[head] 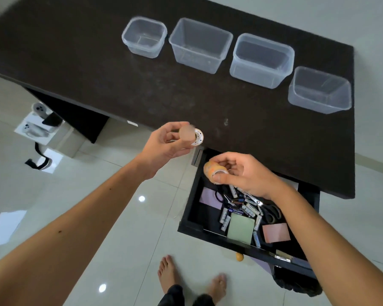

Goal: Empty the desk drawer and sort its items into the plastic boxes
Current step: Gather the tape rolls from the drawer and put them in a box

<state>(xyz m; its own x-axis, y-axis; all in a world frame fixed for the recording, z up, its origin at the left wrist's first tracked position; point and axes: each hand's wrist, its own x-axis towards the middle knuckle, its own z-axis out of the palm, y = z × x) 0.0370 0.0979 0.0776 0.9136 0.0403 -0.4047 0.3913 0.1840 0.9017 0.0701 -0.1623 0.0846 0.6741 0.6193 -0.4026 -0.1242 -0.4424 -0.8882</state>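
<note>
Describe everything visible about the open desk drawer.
The drawer is dark, matching the desk, and stands pulled out from under the desk's near edge above the tiled floor. Its bare bottom shows at the left. Inside lie many loose batteries, black-handled scissors, and purple, green and pink note pads. The right hand is above it, holding a tape roll.

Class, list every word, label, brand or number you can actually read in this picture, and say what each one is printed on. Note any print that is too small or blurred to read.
"CUPNER", or close to it; the letters are partly blurred: on a blue packet among the batteries in the drawer.
Print on the batteries: too small to read.
Marks on the tape rolls in the left hand and right hand: blurred, unreadable.
Plastic boxes: no text seen.
</note>
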